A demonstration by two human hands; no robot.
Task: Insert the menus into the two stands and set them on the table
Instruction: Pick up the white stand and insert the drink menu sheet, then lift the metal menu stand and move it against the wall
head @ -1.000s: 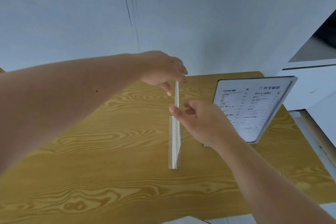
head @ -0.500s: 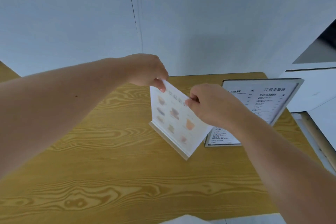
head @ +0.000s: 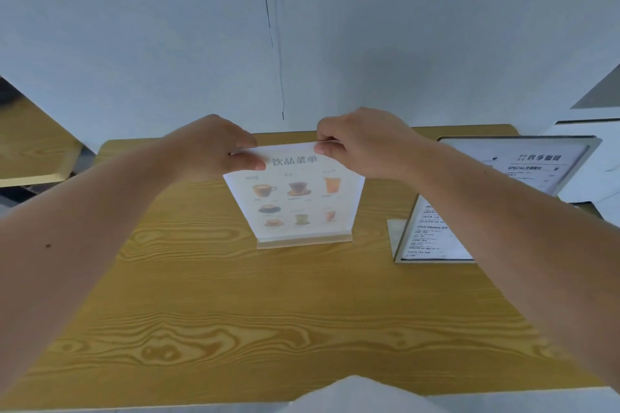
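Drinks menu stand (head: 303, 238), upright, facing viewer, base on table (head: 235, 312); left hand (head: 214, 147) and right hand (head: 362, 144) pinch its top corners.

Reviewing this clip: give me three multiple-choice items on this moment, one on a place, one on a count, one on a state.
1. Where is the text menu stand relative to the drinks menu stand?
A. To its right
B. To its left
C. Stacked on it

2. How many menu stands are on the table?
A. One
B. Two
C. Three

3. How is the drinks menu stand held?
A. Left hand only
B. Both hands at its top corners
C. Not touched

Key: 1 A, it is near the table's right edge. 2 B, two show. 3 B, right hand also has a grip.
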